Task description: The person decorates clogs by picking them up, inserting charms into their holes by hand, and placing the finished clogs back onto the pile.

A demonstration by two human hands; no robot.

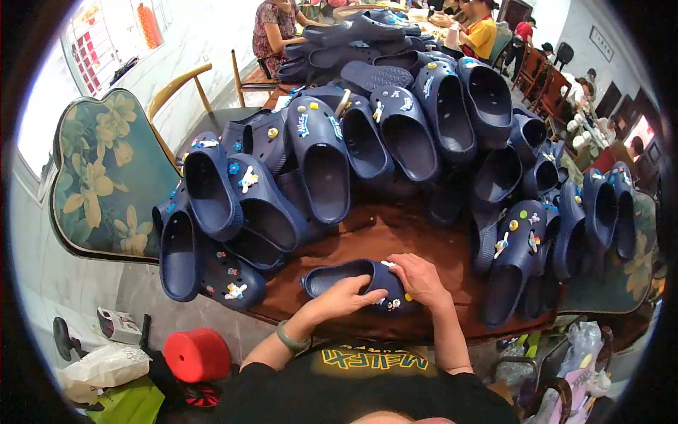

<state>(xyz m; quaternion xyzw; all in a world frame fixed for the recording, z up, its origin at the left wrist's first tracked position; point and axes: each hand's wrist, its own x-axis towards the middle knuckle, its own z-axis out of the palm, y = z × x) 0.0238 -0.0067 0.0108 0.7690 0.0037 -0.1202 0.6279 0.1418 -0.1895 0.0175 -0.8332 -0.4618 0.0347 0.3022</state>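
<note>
A navy clog (326,278) lies sideways on the brown cloth (367,237), close to my body, with small charms on its toe part. My left hand (345,297), with a green bangle on the wrist, reaches into the clog's opening and grips its upper; the fingertips inside are hidden. On the toe part rests my right hand (418,279), its fingers bent around the top near a white charm. Both hands touch the same clog.
Many navy clogs (318,162) with charms are heaped beyond and to both sides. Floral chair backs (106,177) stand left and right. A red stool (198,355) is at lower left. Other people (480,32) sit at the far end.
</note>
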